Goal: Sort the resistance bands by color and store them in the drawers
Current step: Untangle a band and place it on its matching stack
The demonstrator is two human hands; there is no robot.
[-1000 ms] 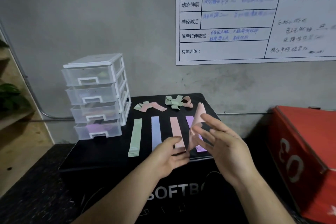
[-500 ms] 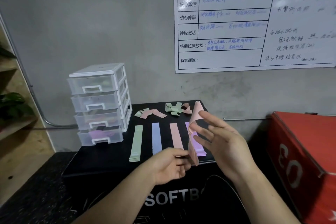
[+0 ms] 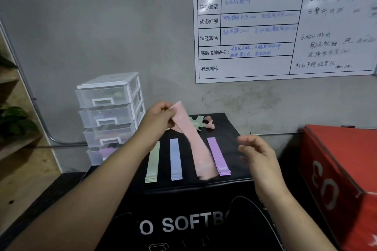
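My left hand (image 3: 158, 117) pinches the top end of a pink band (image 3: 191, 136), which hangs down to the pink stack below. My right hand (image 3: 257, 153) hovers to the right with loosely curled fingers, holding nothing. Flat stacks of green bands (image 3: 153, 164), blue bands (image 3: 175, 159) and purple bands (image 3: 218, 156) lie side by side on the black soft box (image 3: 183, 199). A loose heap of green and pink bands (image 3: 201, 122) sits at the back of the box. The clear drawer unit (image 3: 111, 116) stands at the left with its drawers closed.
A red box (image 3: 342, 179) stands to the right. A whiteboard (image 3: 285, 20) hangs on the grey wall. Wooden shelves with a plant (image 3: 14, 120) are at the far left.
My left hand rose from low at the box's front edge to above the back of the box, lifting the pink band's end. My right hand let the band go and dropped right.
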